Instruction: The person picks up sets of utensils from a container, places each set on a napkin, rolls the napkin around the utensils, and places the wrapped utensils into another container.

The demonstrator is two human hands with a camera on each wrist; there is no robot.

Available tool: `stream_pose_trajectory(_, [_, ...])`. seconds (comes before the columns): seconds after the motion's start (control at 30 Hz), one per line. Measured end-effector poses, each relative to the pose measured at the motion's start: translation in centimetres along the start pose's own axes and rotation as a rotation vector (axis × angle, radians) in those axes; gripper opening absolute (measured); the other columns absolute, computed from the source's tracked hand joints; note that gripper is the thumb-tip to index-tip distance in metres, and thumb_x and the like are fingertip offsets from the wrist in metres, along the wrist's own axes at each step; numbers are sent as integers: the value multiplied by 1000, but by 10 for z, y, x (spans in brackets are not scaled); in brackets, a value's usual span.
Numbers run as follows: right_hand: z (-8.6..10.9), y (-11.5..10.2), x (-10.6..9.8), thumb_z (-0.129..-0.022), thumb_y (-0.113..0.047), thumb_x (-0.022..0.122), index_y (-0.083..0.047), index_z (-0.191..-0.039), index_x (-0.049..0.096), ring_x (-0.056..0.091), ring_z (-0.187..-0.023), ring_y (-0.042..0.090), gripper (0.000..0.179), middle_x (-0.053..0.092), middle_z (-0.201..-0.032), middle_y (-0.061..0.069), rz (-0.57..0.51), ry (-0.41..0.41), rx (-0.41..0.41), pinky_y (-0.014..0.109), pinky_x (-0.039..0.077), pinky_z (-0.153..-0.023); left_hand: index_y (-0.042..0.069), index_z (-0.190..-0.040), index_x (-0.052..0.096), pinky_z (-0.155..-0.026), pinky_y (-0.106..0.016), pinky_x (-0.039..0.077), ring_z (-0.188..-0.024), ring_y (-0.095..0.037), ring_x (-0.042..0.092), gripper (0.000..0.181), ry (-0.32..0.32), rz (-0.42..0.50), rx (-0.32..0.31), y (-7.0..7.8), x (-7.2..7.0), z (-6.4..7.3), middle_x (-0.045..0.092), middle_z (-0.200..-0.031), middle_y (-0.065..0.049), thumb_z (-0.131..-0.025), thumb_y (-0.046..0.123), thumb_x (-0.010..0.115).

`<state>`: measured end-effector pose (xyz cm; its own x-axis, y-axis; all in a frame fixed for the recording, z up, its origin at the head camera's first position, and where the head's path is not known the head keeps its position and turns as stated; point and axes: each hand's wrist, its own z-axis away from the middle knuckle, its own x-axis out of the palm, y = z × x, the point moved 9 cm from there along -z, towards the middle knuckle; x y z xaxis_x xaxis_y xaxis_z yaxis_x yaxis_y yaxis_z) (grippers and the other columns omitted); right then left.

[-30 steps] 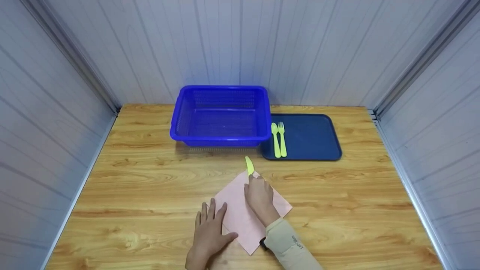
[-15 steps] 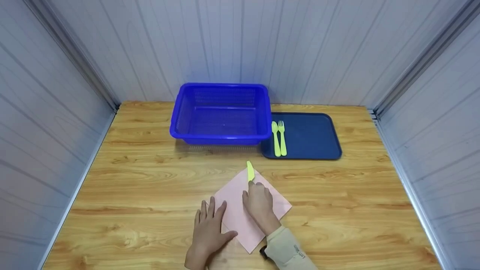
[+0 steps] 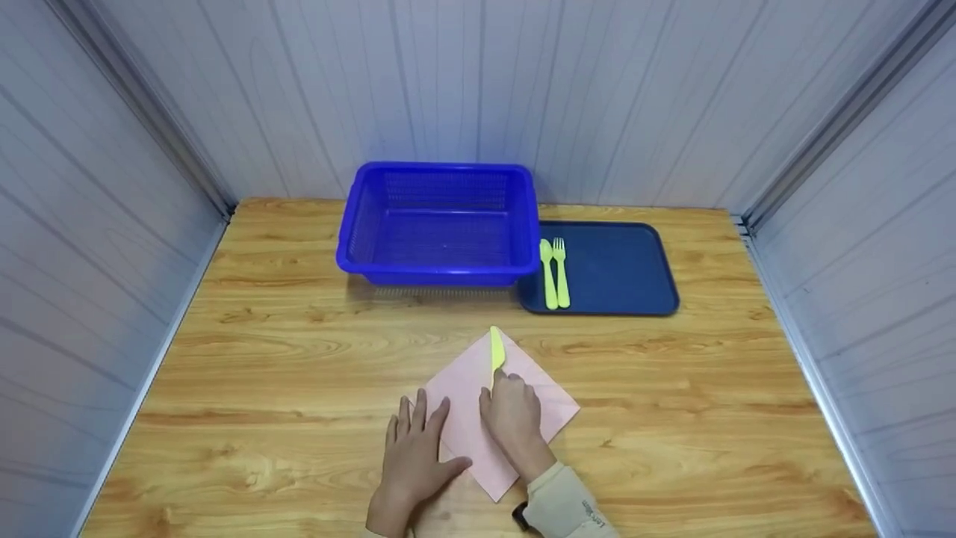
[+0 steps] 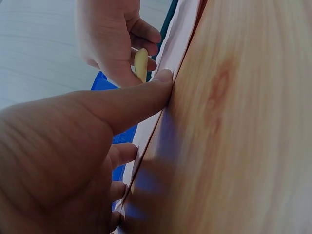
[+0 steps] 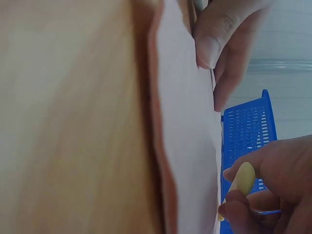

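A pink napkin (image 3: 463,396) lies turned like a diamond on the wooden table. My right hand (image 3: 514,411) grips a yellow-green table knife (image 3: 497,348) by its handle, over the napkin, with the blade pointing toward the napkin's far corner. In the right wrist view the rounded handle end (image 5: 245,177) of the knife shows between thumb and fingers. My left hand (image 3: 417,456) rests with spread fingers on the napkin's left edge. The left wrist view shows its thumb (image 4: 141,100) on that edge.
At the back stands a blue plastic basket (image 3: 437,278), overlapping the left side of a dark blue tray (image 3: 616,269). A yellow-green spoon (image 3: 549,276) and a matching fork (image 3: 562,275) lie side by side on the tray. Pale panel walls (image 3: 448,82) enclose the table.
My right hand has drawn the knife back toward me, so its tip has come from beyond the napkin's far corner to that corner. The left hand has stayed in place.
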<state>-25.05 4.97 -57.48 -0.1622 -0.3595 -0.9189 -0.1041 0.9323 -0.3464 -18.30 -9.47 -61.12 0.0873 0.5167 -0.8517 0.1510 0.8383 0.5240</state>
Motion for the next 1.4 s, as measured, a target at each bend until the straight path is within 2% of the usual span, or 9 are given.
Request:
stream_pose_trajectory(0.47, [-3,0,7,-82,-18,75,2,-96,68,66,-65,33,25,60,-70,12,19,-18,-18,41,53,-53,9,-146,44,-108,-65,14,-139,-53,13,93,-10,-3,3,0,0,1,23,-154,-28,-72,55,76])
stream_pose_trajectory(0.67, [-6,-9,14,-82,-23,75,2,-95,69,65,-65,34,29,59,-71,12,28,-37,-46,43,53,-55,9,-145,44,-108,-65,15,-139,-53,14,93,0,-13,8,-1,0,0,24,-153,-28,-71,56,75])
stream_pose_trajectory(0.87, [-6,-15,19,-83,-21,74,3,-94,68,65,-65,33,28,59,-71,12,-10,-48,-61,42,53,-55,10,-146,44,-109,-64,14,-140,-52,13,92,-7,-9,-1,-1,1,0,24,-154,-27,-72,56,75])
stream_pose_trajectory(1.4, [10,-20,17,-83,-19,75,2,-89,61,65,-63,33,26,59,-69,13,-53,-68,-75,40,52,-52,10,-146,43,-109,-65,13,-140,-51,11,93,-13,6,6,-2,2,0,22,-155,-26,-72,57,74])
